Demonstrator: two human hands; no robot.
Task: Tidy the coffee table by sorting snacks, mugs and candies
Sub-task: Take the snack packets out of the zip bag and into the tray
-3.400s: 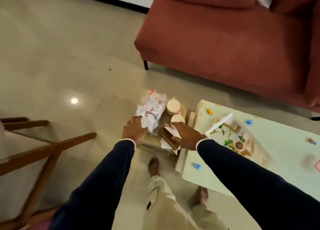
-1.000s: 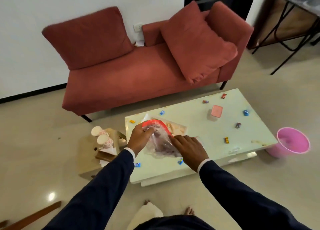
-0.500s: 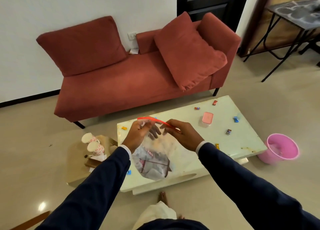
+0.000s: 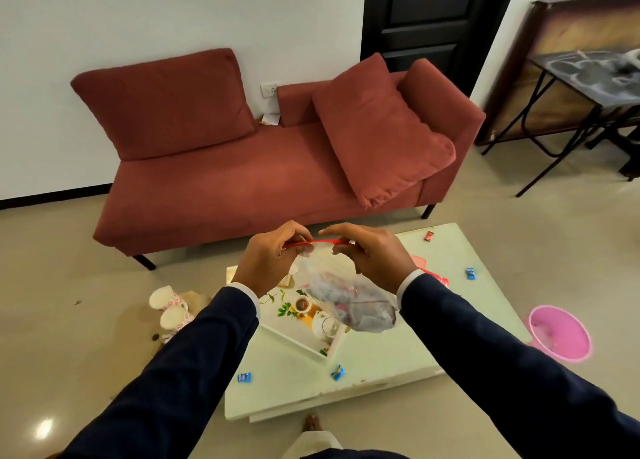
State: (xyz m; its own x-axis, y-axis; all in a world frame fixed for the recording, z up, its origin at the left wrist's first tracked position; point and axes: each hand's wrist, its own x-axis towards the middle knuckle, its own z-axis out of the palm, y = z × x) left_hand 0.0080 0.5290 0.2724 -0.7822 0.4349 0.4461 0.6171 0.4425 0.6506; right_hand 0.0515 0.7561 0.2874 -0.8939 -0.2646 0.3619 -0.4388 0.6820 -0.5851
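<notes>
I hold a clear zip bag (image 4: 349, 301) of snacks in the air above the pale coffee table (image 4: 388, 358). My left hand (image 4: 268, 259) and my right hand (image 4: 369, 256) both pinch its red zip strip at the top. Under the bag lies a white floral tray (image 4: 294, 330) on the table. Small wrapped candies lie scattered on the table: blue ones (image 4: 244, 377) (image 4: 337, 372) (image 4: 470, 273) and a red one (image 4: 428, 236). Two floral mugs (image 4: 169, 308) stand on a low surface left of the table.
A red sofa (image 4: 242, 181) with loose cushions runs behind the table. A pink bucket (image 4: 559, 332) sits on the floor at the table's right end. A black folding table (image 4: 588, 88) stands at the far right, a dark door (image 4: 429, 18) behind the sofa.
The bag was lifted from the low stand on the left, brought over the coffee table and raised. Both hands have shifted up to its red zip strip; my view has tilted up.
</notes>
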